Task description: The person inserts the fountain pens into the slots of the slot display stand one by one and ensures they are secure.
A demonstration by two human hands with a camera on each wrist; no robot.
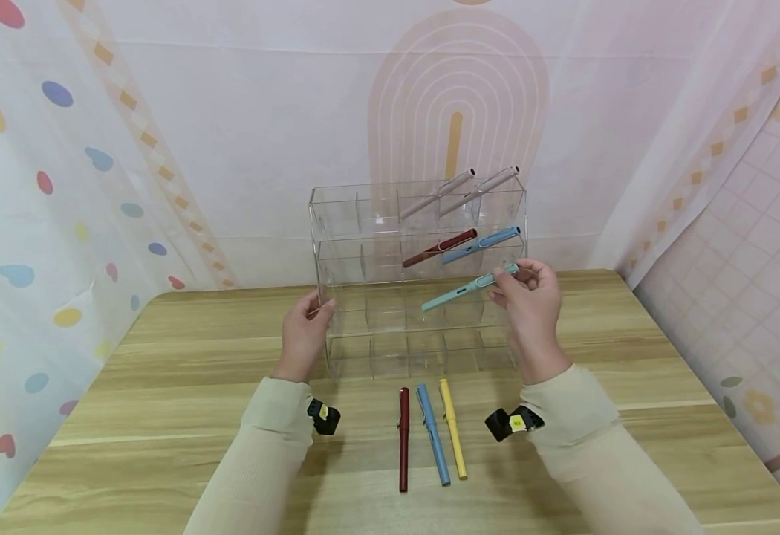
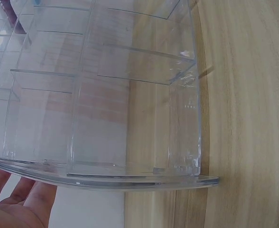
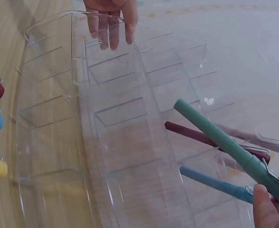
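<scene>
A clear acrylic pen rack [image 1: 323,269] with stepped rows of compartments stands on the table. My left hand [image 1: 304,333] grips its left side panel, thumb on the inner face and fingers outside, as the left wrist view [image 2: 28,199] shows. At the right side, my right hand [image 1: 532,301] pinches a mint green pen [image 1: 457,295] near its clip end. This pen slants in front of the lower rows, its far end pointing left and down. Two pale pens [image 1: 480,191] lean in the top row. Below them lean a dark red pen [image 1: 438,249] and a blue pen [image 1: 482,245].
In front of the rack lie a dark red pen [image 1: 404,438], a blue pen [image 1: 434,437] and a yellow pen [image 1: 453,431] on the wooden table [image 1: 163,416]. A patterned curtain [image 1: 263,134] hangs behind and along both sides.
</scene>
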